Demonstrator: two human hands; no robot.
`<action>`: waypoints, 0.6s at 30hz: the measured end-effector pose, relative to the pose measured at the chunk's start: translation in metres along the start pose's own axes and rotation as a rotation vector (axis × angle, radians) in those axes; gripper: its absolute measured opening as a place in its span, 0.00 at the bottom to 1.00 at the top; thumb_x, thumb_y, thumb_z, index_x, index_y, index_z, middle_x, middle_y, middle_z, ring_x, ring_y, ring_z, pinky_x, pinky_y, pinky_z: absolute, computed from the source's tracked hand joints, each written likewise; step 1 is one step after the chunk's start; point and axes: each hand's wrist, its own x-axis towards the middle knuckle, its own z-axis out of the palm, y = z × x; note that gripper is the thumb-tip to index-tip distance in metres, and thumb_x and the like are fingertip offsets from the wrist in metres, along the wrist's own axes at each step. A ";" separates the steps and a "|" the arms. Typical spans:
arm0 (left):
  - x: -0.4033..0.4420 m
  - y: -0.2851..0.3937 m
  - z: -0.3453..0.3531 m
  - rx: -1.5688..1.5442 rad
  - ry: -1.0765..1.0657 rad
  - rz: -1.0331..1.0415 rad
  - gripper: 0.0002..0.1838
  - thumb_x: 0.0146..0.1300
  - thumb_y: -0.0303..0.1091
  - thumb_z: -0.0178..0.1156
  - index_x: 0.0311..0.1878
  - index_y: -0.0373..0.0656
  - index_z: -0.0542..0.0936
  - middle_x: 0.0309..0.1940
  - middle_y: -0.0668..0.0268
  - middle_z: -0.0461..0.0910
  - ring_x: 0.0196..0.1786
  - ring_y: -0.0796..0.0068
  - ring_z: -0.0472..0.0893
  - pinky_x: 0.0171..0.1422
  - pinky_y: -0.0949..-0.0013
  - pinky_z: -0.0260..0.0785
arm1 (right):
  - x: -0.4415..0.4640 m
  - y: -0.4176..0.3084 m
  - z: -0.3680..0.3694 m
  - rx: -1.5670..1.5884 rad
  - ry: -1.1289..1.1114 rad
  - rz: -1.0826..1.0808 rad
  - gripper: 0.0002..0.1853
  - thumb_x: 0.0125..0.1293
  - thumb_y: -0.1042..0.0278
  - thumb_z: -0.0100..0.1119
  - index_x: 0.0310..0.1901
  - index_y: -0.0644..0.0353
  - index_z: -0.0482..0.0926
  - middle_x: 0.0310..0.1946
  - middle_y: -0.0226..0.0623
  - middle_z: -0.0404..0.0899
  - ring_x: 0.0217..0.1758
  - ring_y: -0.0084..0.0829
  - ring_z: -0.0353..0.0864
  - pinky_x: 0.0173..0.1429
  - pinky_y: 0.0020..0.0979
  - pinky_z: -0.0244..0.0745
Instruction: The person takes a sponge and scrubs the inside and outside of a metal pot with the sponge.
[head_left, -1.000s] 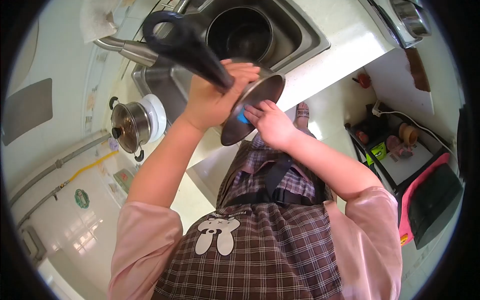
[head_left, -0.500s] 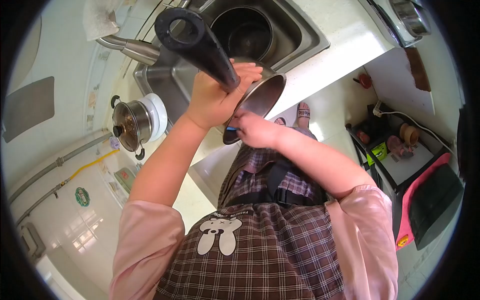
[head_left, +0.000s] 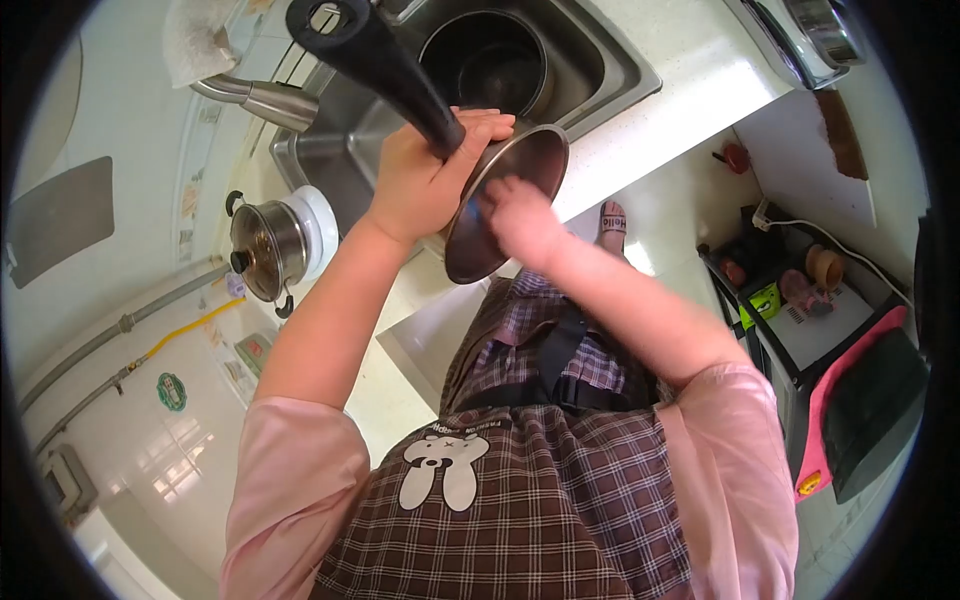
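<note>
Your left hand clasps the tilted pan on your side of the sink; your blurred right hand is inside, grip impossible to tell. Push too hard there and the pan could twist loose, dropping beside the sink.

The bare left forearm slants from 8 o'clock up toward 1, meeting a nearly straight left wrist. The left grip sits at 11 o'clock, its back toward the camera, fingers stretched toward 2 and pressed in a hold. The right forearm, also bare, slants from 4 o'clock toward 10. The right grip, at 1 o'clock, is blurred; its fingers look bent, their closure unclear.
</note>
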 end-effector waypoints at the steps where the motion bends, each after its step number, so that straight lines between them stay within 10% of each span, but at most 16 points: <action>1: 0.000 0.004 0.002 -0.019 0.020 -0.055 0.16 0.74 0.34 0.49 0.42 0.33 0.84 0.44 0.55 0.85 0.52 0.60 0.83 0.62 0.61 0.70 | 0.003 0.012 -0.001 -0.169 0.073 -0.020 0.11 0.55 0.68 0.56 0.36 0.58 0.86 0.43 0.39 0.78 0.51 0.39 0.75 0.52 0.34 0.71; 4: 0.003 0.009 0.004 -0.020 0.019 -0.036 0.16 0.74 0.34 0.50 0.42 0.34 0.84 0.44 0.55 0.86 0.51 0.59 0.83 0.61 0.62 0.71 | 0.004 0.029 -0.012 -0.362 0.104 -0.086 0.11 0.53 0.68 0.57 0.34 0.58 0.87 0.46 0.38 0.78 0.52 0.39 0.73 0.53 0.34 0.70; 10: 0.003 0.005 0.000 0.008 0.026 0.000 0.16 0.73 0.35 0.51 0.42 0.34 0.84 0.44 0.55 0.86 0.51 0.59 0.84 0.60 0.61 0.71 | 0.008 -0.034 0.000 0.765 -0.067 0.038 0.20 0.49 0.79 0.56 0.46 0.57 0.85 0.43 0.44 0.79 0.52 0.46 0.75 0.58 0.38 0.73; 13: 0.004 0.009 0.001 -0.026 0.030 -0.090 0.16 0.74 0.36 0.51 0.43 0.33 0.84 0.44 0.56 0.86 0.52 0.62 0.83 0.61 0.62 0.71 | 0.001 -0.021 0.009 0.838 0.053 -0.040 0.25 0.46 0.84 0.56 0.48 0.56 0.85 0.44 0.44 0.79 0.52 0.47 0.76 0.60 0.37 0.73; 18: 0.008 0.004 0.000 -0.098 0.038 -0.149 0.17 0.75 0.35 0.49 0.43 0.32 0.84 0.45 0.56 0.85 0.52 0.63 0.83 0.62 0.63 0.71 | 0.020 0.035 -0.022 -0.379 0.118 -0.105 0.13 0.56 0.66 0.55 0.38 0.58 0.87 0.48 0.37 0.79 0.55 0.38 0.74 0.54 0.35 0.72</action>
